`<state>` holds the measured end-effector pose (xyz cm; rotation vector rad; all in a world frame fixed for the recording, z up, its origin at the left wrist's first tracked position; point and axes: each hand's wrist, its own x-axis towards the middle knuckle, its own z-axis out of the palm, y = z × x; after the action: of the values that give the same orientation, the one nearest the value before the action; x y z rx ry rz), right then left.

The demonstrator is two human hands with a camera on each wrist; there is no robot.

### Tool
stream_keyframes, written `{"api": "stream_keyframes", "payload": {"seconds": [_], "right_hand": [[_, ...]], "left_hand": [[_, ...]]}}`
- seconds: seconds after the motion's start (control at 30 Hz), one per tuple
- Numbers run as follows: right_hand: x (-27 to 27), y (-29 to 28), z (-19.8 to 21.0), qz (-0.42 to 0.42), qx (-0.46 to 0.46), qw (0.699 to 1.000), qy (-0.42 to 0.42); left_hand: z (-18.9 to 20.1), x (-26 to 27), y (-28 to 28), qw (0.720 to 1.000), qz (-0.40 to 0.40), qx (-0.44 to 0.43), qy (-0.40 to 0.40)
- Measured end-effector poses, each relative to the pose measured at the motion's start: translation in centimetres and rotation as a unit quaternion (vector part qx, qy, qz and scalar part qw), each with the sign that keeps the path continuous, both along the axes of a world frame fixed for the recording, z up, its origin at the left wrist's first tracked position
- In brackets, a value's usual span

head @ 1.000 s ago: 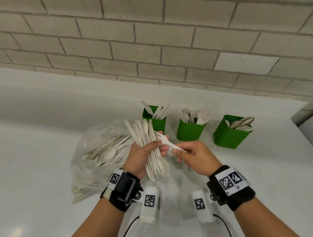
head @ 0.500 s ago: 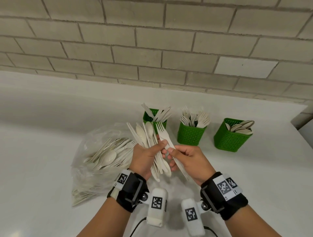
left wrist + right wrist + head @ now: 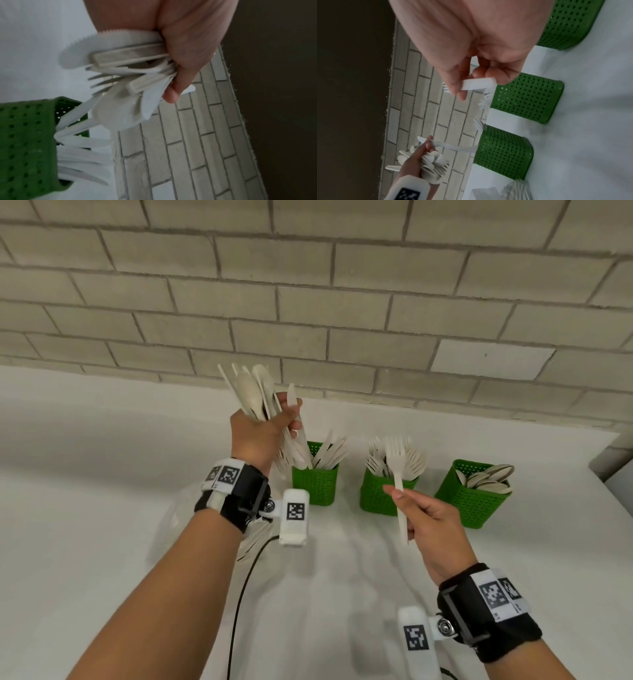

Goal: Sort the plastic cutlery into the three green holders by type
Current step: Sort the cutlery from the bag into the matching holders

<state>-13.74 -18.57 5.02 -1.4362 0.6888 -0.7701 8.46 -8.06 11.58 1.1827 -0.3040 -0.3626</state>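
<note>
My left hand point(image 3: 263, 429) grips a bundle of mixed white cutlery point(image 3: 255, 392), raised above and just left of the knife holder point(image 3: 315, 484); one knife point(image 3: 298, 436) sticks out of the bundle down towards that holder. In the left wrist view the bundle point(image 3: 120, 75) shows a serrated knife, fork tines and a spoon bowl. My right hand point(image 3: 421, 515) pinches a single white fork point(image 3: 397, 474) by its handle, tines up, in front of the fork holder point(image 3: 380, 494). The spoon holder point(image 3: 472, 501) stands at the right.
A clear plastic bag point(image 3: 178, 518) with more cutlery lies on the white counter behind my left forearm. A brick wall point(image 3: 342, 302) rises close behind the holders. A black cable point(image 3: 239, 604) runs along the counter near the front.
My hands have separated. The right hand has pulled one fork out of the bundle and carried it right, towards the fork holder. The left hand has lifted the bundle up and away.
</note>
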Motion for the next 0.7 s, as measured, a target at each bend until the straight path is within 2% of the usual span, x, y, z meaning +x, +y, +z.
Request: {"api": "stream_keyframes", "payload": {"seconds": [0.23, 0.33, 0.5, 0.63, 0.7], "right_hand": [[-0.5, -0.7, 0.1, 0.006, 0.014, 1.000, -0.009], [-0.8, -1.1, 0.1, 0.007, 0.014, 1.000, -0.006], [-1.0, -1.6, -0.1, 0.017, 0.019, 1.000, -0.013], [-1.4, -2.3, 0.1, 0.013, 0.048, 0.998, -0.030], [-1.6, -2.7, 0.6, -0.003, 0.060, 0.998, -0.036]], "left_hand": [[-1.1, 1.6, -1.1, 1.000, 0.028, 0.002, -0.013], [-1.4, 2.1, -1.3, 1.000, 0.008, 0.014, -0.017], [-4.3, 1.7, -0.7, 0.997, -0.038, 0.056, 0.046], [-4.5, 1.7, 1.0, 0.994, -0.021, -0.021, 0.109], [-4.3, 0.9, 1.9, 0.983, -0.054, -0.074, 0.157]]}}
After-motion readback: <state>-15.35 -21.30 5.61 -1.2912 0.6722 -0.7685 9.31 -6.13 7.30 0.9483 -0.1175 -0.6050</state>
